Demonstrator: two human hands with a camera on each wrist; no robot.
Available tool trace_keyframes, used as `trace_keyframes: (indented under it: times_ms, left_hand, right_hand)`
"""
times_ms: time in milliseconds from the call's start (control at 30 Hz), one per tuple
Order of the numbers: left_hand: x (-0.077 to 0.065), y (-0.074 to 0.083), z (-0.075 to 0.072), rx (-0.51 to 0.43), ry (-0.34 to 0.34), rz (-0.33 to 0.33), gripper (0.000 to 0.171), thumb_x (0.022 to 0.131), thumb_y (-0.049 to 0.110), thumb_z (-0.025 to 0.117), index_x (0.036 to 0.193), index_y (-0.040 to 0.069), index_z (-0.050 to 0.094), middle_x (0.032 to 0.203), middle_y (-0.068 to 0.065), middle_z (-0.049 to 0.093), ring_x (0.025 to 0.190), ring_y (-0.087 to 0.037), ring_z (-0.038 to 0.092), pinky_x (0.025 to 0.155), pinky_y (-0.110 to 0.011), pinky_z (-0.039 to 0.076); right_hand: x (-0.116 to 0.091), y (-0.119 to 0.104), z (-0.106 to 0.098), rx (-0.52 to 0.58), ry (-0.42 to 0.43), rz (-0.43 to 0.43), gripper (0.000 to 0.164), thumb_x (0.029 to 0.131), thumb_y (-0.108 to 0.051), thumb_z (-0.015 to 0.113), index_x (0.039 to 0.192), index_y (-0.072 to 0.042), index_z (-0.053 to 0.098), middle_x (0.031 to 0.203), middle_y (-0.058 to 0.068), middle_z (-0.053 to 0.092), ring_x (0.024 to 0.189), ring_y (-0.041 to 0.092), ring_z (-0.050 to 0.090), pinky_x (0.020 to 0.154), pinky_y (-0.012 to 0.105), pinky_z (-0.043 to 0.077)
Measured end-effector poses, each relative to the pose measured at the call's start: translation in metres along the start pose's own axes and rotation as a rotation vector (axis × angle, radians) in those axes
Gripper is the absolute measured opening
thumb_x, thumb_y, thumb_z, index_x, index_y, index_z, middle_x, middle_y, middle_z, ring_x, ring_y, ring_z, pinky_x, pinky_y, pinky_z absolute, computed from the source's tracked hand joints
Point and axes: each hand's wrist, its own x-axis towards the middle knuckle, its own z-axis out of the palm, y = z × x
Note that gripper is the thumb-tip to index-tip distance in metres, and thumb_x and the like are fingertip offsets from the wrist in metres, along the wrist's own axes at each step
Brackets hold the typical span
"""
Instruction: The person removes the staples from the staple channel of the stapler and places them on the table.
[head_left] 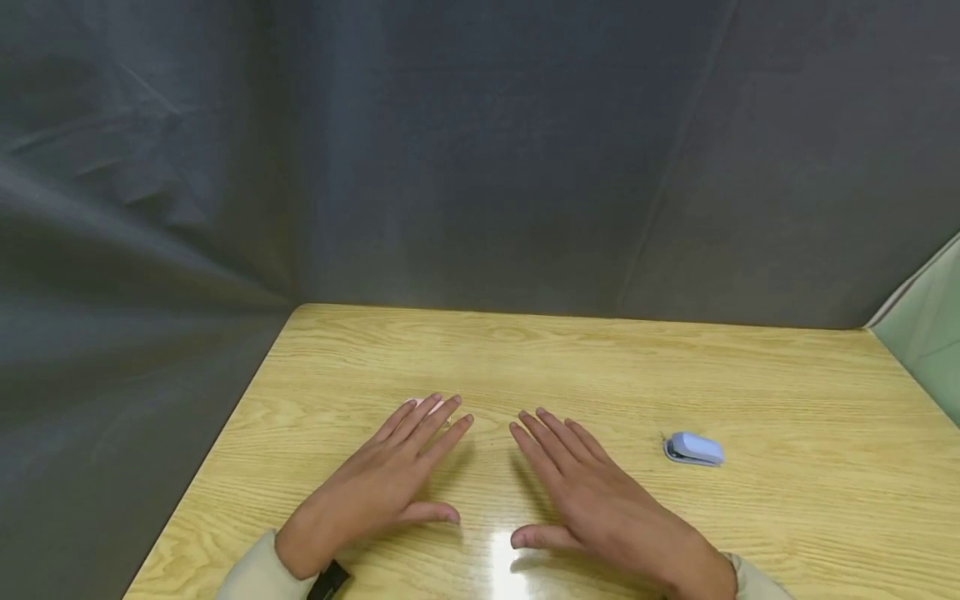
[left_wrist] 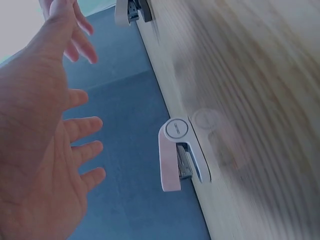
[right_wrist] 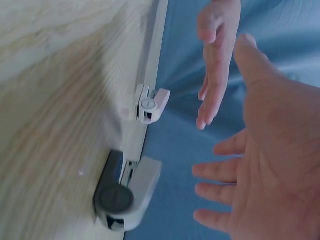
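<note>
Both hands hover palm down above the wooden table, fingers straight and thumbs spread toward each other. My left hand (head_left: 386,479) has its fingertips over a small pink stapler (left_wrist: 170,165), which it mostly hides in the head view. In the left wrist view that stapler sits on the tabletop with its jaws apart, a round disc at its hinge. My right hand (head_left: 603,504) holds nothing. To its right lies a light blue stapler (head_left: 697,447), which looks pale grey with a dark base in the right wrist view.
The wood-grain table (head_left: 787,392) runs back to a dark grey sheet (head_left: 510,167), which also hangs along the left side. At the far right edge shows a pale green surface (head_left: 926,333). A black strap (head_left: 328,581) shows at the left wrist.
</note>
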Motion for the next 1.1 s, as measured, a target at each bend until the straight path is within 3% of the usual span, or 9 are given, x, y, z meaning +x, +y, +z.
trace_keyframes:
  times_ms: [100,267,400,600,800,1100]
  left_hand:
    - [0.001,-0.003,0.001,0.009,0.014,0.006,0.097,0.095,0.074,0.047,0.163,0.009,0.025,0.168,-0.015,0.020,0.152,-0.035,0.023,0.120,-0.049,0.019]
    - [0.004,-0.009,0.001,0.006,0.016,-0.001,0.094,0.096,0.070,0.050,0.163,0.009,0.026,0.167,-0.015,0.023,0.153,-0.033,0.021,0.120,-0.050,0.021]
    - [0.004,-0.019,0.000,-0.028,-0.005,-0.039,0.092,0.098,0.069,0.047,0.164,0.010,0.024,0.168,-0.014,0.022,0.154,-0.032,0.018,0.120,-0.051,0.021]
    - [0.002,-0.039,0.000,-0.112,-0.033,-0.112,0.091,0.099,0.066,0.049,0.164,0.009,0.020,0.167,-0.016,0.024,0.152,-0.036,0.023,0.118,-0.055,0.023]
    - [-0.001,-0.059,0.003,-0.279,-0.057,-0.182,0.090,0.099,0.055,0.062,0.163,0.007,0.022,0.164,-0.018,0.028,0.150,-0.040,0.026,0.117,-0.058,0.023]
    - [-0.003,-0.082,0.015,-0.295,-0.076,-0.227,0.087,0.097,0.057,0.064,0.160,0.007,0.032,0.161,-0.018,0.036,0.148,-0.036,0.032,0.114,-0.058,0.029]
  right_hand:
    - [0.003,-0.002,0.002,-0.001,-0.012,0.042,0.099,0.096,-0.073,0.049,0.161,-0.001,0.026,0.165,0.017,0.028,0.151,0.036,0.025,0.118,0.052,0.022]
    - [0.008,-0.004,0.004,0.027,-0.027,0.128,0.098,0.097,-0.072,0.046,0.161,-0.001,0.024,0.164,0.020,0.029,0.151,0.037,0.026,0.118,0.054,0.023]
    - [0.014,-0.006,0.006,0.051,-0.024,0.152,0.095,0.099,-0.069,0.046,0.161,0.000,0.025,0.163,0.021,0.030,0.150,0.039,0.027,0.116,0.056,0.025]
    - [0.031,-0.009,0.008,0.108,-0.091,0.199,0.096,0.100,-0.071,0.040,0.160,0.002,0.026,0.163,0.022,0.029,0.150,0.040,0.025,0.117,0.057,0.023]
    - [0.049,-0.013,0.012,0.145,-0.125,0.210,0.094,0.101,-0.069,0.043,0.159,0.002,0.028,0.161,0.023,0.033,0.148,0.041,0.029,0.116,0.057,0.026]
    - [0.070,-0.012,0.019,0.209,-0.143,0.222,0.087,0.103,-0.065,0.045,0.160,-0.001,0.029,0.159,0.024,0.036,0.147,0.042,0.031,0.114,0.060,0.027]
